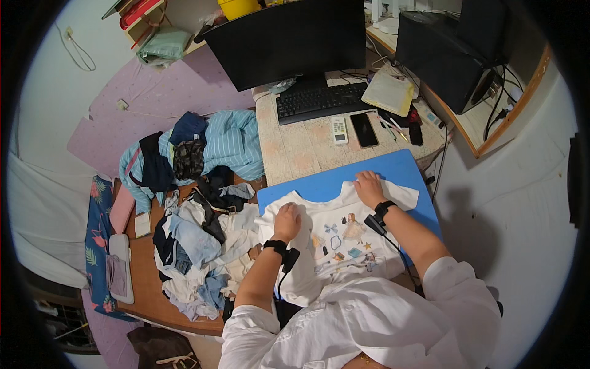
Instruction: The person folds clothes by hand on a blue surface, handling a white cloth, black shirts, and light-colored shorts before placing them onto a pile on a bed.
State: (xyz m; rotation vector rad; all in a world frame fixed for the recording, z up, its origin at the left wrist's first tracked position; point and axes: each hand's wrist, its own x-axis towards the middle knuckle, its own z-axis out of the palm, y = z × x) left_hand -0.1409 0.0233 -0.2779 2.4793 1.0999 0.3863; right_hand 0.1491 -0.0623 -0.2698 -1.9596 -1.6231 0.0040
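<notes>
A white T-shirt (343, 263) with printed figures, bows and a star lies spread, front up, on a blue board (318, 180). My left hand (287, 220) rests palm down on its left shoulder, beside the neckline. On the other side of the neckline, my right hand (368, 188) presses on the right shoulder, its fingertips near the shirt's upper edge. Neither hand visibly grips the fabric. The lower part of the shirt has creases and runs up against my body, where its hem is hidden. Each wrist wears a black strap with a small cabled device.
Left, a heap of mixed clothes (198, 249) covers much of a brown wooden surface (143, 258); striped blue bedding (233, 143) lies behind. Beyond the board are a remote control (339, 130), a smartphone (364, 130), pens, a keyboard (322, 101) and a monitor (295, 41).
</notes>
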